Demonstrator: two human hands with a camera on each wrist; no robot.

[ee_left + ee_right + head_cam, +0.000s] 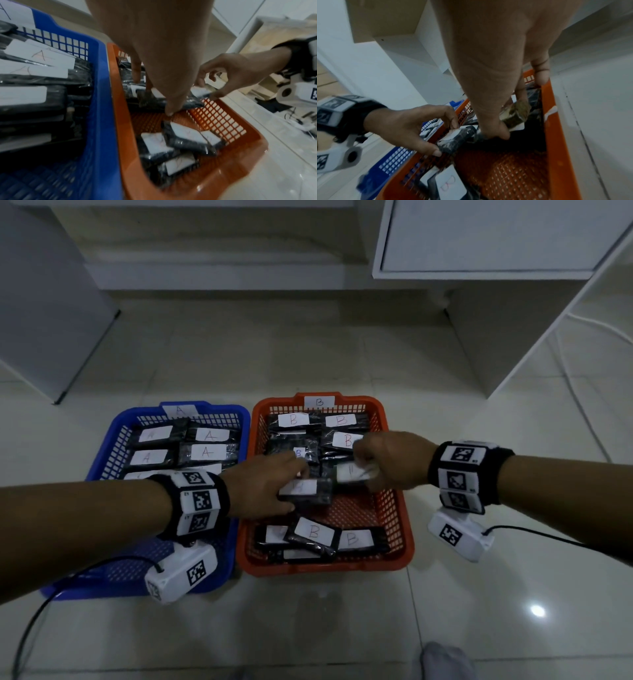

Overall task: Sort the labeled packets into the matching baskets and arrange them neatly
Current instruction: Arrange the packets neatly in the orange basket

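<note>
In orange basket (397, 518), hands (263, 491) hiding packet labels (354, 472)

Two baskets sit side by side on the floor (308, 354): basket A (239, 419) left, basket B (399, 508) right, their walls touching. A-labelled packets (205, 451) fill A's far half; B-labelled packets (313, 534) lie along B's far and near ends.

Glossy pale tiled floor (342, 354), bearing two mesh plastic baskets side by side, nearly touching: a blue basket (102, 460) tagged A at left and an orange basket (399, 508) tagged B at right. White cabinet bases (51, 320) stand on the floor behind; a white cable (579, 402) trails at right.
</note>
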